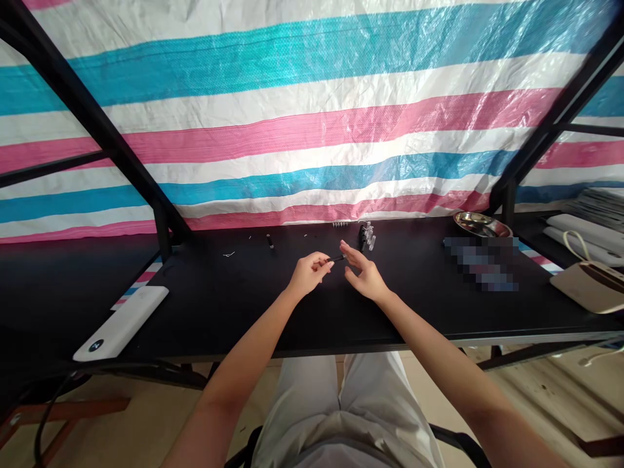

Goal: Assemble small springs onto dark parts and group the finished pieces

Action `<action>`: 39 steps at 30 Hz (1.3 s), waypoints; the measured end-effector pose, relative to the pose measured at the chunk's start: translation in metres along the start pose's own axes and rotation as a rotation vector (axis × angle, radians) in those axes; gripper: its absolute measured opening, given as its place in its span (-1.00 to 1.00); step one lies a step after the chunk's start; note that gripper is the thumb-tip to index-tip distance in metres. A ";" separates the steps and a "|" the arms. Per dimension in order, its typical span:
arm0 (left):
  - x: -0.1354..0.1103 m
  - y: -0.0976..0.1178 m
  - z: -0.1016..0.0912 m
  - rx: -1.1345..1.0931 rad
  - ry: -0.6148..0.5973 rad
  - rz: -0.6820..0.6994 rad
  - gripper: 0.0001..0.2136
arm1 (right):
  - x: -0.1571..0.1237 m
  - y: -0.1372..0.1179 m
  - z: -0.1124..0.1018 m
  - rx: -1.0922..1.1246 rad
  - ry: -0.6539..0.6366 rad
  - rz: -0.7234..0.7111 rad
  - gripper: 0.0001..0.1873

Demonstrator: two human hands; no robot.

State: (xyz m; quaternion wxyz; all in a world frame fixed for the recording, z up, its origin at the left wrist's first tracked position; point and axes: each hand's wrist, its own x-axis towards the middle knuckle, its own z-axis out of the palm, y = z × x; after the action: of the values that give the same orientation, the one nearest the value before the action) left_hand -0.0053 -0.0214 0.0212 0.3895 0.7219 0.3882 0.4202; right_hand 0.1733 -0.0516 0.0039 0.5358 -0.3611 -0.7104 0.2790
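Over the middle of the black table, my left hand (310, 273) pinches a thin black pen-like stick (335, 259) between thumb and fingertips. The stick points right, towards my right hand (364, 273), which is open with thumb and fingers apart. Its fingers are close to the stick's far end; whether they touch it I cannot tell. Just beyond the right hand lie a cluster of small black parts (362, 236) and several clear plastic pieces (371, 236). A row of small springs (340, 224) lies near the table's back edge. Left of the hands is a short black tube (270, 242).
Small white bits (229, 253) lie at the back left. A white elongated device (121, 324) rests at the left front. To the right are a shiny metal bowl (482, 225), a blurred-out patch and a beige pouch (587, 286). Black frame bars (92, 117) slant up on both sides.
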 end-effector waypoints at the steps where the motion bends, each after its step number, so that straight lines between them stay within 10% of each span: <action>1: 0.000 0.000 0.000 0.000 0.001 0.001 -0.76 | 0.000 0.000 0.000 -0.004 0.001 -0.001 -0.42; 25: -0.003 -0.001 0.006 0.079 0.031 0.079 -0.77 | 0.004 0.004 0.002 -0.373 -0.043 -0.049 -0.75; 39: 0.021 -0.017 -0.054 -0.928 0.817 -0.453 -0.87 | 0.105 0.037 0.069 -0.299 -0.091 0.216 -0.88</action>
State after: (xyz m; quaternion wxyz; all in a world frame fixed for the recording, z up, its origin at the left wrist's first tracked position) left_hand -0.0514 0.0166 0.0305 0.5604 0.1619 0.4258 0.6917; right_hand 0.0970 0.0550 0.0151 0.4102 -0.4979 -0.7247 0.2422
